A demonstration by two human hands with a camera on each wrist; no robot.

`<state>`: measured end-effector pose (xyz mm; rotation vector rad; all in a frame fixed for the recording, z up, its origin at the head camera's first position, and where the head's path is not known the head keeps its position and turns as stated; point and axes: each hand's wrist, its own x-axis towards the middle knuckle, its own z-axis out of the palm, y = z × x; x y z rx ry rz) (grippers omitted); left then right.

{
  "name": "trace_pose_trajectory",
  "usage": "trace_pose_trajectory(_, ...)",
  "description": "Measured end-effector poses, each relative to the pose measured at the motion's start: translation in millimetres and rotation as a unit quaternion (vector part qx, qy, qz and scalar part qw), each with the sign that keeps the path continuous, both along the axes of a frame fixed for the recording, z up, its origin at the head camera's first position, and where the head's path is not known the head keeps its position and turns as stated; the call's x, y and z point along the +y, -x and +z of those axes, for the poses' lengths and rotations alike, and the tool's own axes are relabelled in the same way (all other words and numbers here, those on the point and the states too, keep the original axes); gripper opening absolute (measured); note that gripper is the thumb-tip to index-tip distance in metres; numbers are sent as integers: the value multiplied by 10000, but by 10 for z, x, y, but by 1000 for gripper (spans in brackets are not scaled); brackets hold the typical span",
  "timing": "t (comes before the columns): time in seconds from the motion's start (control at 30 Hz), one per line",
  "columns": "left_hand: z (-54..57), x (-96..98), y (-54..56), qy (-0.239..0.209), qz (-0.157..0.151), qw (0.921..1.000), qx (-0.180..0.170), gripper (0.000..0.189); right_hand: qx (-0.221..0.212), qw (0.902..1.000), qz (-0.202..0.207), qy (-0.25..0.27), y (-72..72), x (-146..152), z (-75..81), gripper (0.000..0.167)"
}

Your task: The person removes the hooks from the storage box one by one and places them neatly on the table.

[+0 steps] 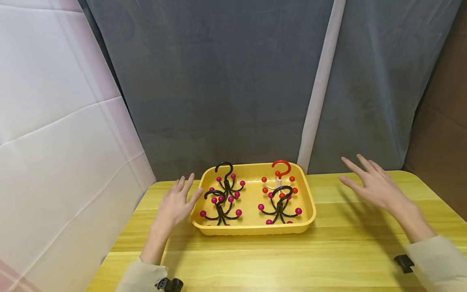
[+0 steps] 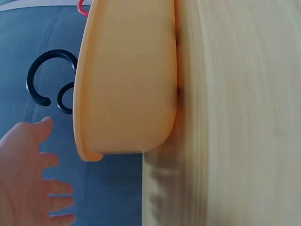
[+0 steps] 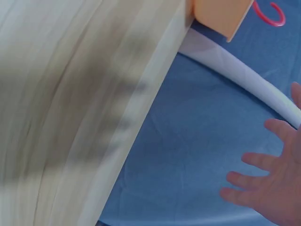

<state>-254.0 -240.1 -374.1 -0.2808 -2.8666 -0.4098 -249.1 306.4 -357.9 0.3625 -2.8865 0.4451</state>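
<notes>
A yellow tray (image 1: 251, 230) stands on the wooden table and holds several hooked racks with curved arms tipped with balls. Three of them, such as the front-left black rack (image 1: 220, 211), are black with magenta balls. At the back right is a white rack with a red hook (image 1: 281, 167) and red-orange balls, partly hidden by the black rack (image 1: 279, 207) before it. My left hand (image 1: 177, 202) hovers at the tray's left side, fingers spread and holding nothing. Off to the tray's right, my right hand (image 1: 375, 184) is raised above the table, its fingers spread and its grasp empty.
The wooden table (image 1: 233, 263) extends in front of the tray and to both sides. Behind it hangs a grey curtain (image 1: 219, 89) with a pale strip (image 1: 321, 89). A white fabric wall (image 1: 65, 121) rises on the left, a brown panel (image 1: 441, 121) on the right.
</notes>
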Motion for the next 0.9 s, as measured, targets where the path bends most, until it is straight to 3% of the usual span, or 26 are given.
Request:
trace_pose_trajectory(0.47, -118, 48, -24, -728, 174, 9947, -701, 79, 263, 9926, 516, 1071, -100, -322, 41, 66)
trace_pose_trajectory(0.9, -250, 89, 14, -1122, 110, 9915, -642, 77, -39, 9840, 893, 1539, -133, -675, -40, 67)
